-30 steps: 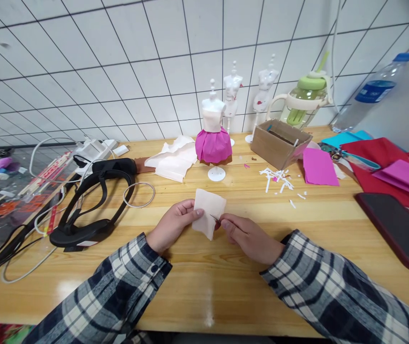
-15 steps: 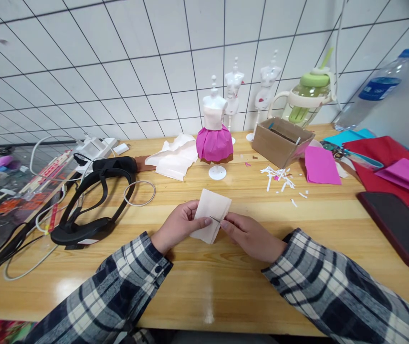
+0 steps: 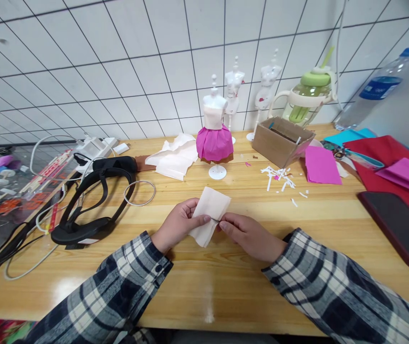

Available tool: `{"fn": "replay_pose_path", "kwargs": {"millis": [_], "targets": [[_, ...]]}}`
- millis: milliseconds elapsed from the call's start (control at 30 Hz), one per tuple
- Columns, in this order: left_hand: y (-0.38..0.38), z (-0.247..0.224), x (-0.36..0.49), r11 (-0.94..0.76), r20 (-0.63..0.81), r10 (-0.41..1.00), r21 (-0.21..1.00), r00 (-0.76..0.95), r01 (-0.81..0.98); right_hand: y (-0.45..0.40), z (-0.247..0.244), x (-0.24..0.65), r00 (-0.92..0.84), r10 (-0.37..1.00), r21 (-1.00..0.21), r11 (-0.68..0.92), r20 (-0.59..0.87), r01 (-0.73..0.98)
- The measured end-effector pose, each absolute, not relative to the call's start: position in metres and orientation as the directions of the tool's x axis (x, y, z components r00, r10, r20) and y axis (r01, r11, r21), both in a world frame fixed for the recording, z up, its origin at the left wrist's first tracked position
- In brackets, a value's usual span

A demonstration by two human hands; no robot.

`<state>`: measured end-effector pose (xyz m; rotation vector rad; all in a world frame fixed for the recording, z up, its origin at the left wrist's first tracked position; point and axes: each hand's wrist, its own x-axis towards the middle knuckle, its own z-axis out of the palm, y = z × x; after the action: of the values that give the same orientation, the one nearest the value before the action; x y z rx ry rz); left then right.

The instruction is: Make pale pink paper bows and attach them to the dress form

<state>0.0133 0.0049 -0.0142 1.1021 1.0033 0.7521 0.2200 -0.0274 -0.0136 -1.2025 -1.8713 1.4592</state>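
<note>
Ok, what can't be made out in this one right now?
All in the head view:
Most of the thin dark item: covered by the right hand.
Some fingertips of the left hand: behind the pale sheet.
Part of the phone: cut off by the right edge.
Print on the bottle's label: too small.

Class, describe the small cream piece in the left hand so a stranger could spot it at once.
On the wooden table, find the mannequin in the magenta skirt. Nearer the viewer, the left hand holds a small cream piece. Unlike the larger, crumpled cream sheet behind, it is held and roughly rectangular.
</note>
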Motion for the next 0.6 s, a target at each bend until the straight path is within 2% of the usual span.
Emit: {"fn": "replay_pose_path", "kwargs": {"millis": [300, 600], "targets": [[0.0052, -0.014, 0.0128, 0.302, -0.272, 0.881, 0.953, 0.387, -0.019, -0.0267, -0.0118, 0.2197, -0.489, 0.86, -0.952, 0.011, -0.147, 0.304], [0.0055, -0.0148, 0.0127, 0.295, -0.27, 0.886, 0.955, 0.377, -0.008, -0.0272, -0.0139, 0.2193, -0.488, 0.857, -0.94, 0.012, -0.166, 0.34]]}}
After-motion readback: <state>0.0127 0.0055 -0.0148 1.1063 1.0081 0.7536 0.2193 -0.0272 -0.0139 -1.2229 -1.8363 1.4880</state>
